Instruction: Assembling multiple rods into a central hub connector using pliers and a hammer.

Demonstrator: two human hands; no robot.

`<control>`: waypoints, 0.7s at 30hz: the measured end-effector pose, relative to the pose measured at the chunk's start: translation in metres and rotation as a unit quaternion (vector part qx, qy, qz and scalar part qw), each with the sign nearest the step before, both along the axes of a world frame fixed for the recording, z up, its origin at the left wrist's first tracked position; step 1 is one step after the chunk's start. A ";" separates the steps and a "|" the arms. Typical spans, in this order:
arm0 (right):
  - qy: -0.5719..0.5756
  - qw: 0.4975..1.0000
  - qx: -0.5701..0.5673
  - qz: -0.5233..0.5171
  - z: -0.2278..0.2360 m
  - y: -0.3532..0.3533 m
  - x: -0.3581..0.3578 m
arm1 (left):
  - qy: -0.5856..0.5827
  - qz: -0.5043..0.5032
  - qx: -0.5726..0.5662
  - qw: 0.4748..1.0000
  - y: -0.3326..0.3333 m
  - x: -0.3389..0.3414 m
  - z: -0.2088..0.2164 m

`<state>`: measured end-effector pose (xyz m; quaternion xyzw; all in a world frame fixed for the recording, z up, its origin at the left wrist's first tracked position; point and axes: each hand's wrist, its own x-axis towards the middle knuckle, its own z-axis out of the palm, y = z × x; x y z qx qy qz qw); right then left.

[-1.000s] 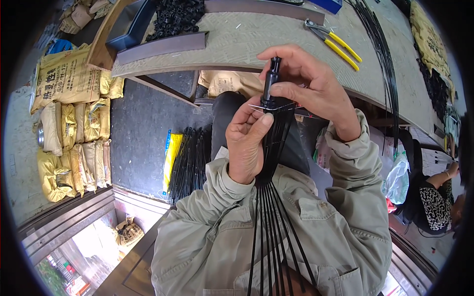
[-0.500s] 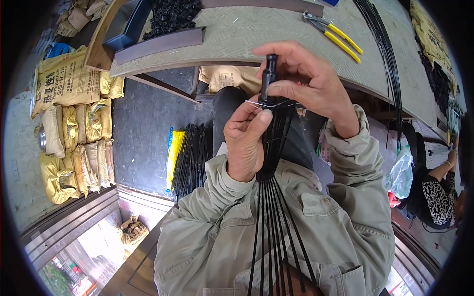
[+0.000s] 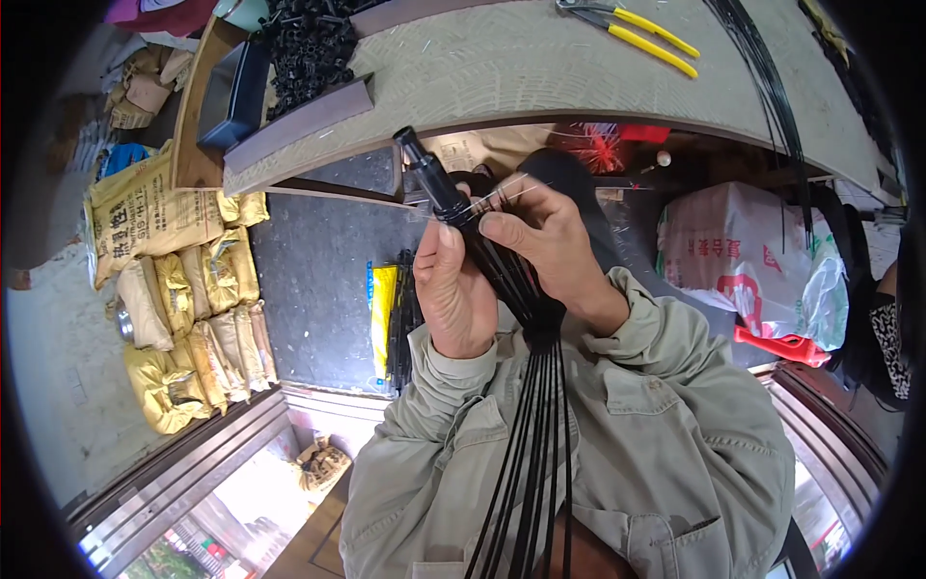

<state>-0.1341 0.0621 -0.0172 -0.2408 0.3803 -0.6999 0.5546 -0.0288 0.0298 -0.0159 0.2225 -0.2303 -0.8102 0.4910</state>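
Observation:
A bundle of thin black umbrella ribs (image 3: 514, 289) hangs in front of my chest and fans out downward. At its top is a stepped black plastic tube (image 3: 430, 176), tilted up to the left. My left hand (image 3: 455, 289) is closed round the bundle's left side, with its thumb pressed just below the tube. A thin pale wire (image 3: 497, 201) crosses the joint of tube and ribs, its ends sticking out. My right hand (image 3: 550, 246) pinches this wire between thumb and fingers, right of the tube. Some of its fingertips are hidden behind the ribs.
A workbench (image 3: 463, 72) ahead carries yellow-handled pliers (image 3: 648, 39), a heap of small black parts (image 3: 307, 53) and long black rods (image 3: 767, 82). Stacked sacks (image 3: 193, 299) stand on the left. A white plastic bag (image 3: 719, 246) lies to the right.
The tube has tipped to the left. My right hand has come down from beside the tube to the wire at its base. The view has shifted, and the workbench sits higher.

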 end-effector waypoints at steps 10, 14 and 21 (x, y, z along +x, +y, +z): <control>0.069 0.994 -0.048 -0.068 -0.003 0.000 0.013 | 0.011 -0.047 -0.018 0.999 -0.003 0.009 -0.004; 0.103 0.992 -0.047 -0.063 -0.002 0.005 0.013 | 0.013 -0.073 -0.034 0.997 -0.005 0.006 0.000; 0.207 0.971 -0.084 -0.079 -0.003 0.007 0.010 | 0.029 -0.048 -0.027 0.998 -0.002 0.004 0.001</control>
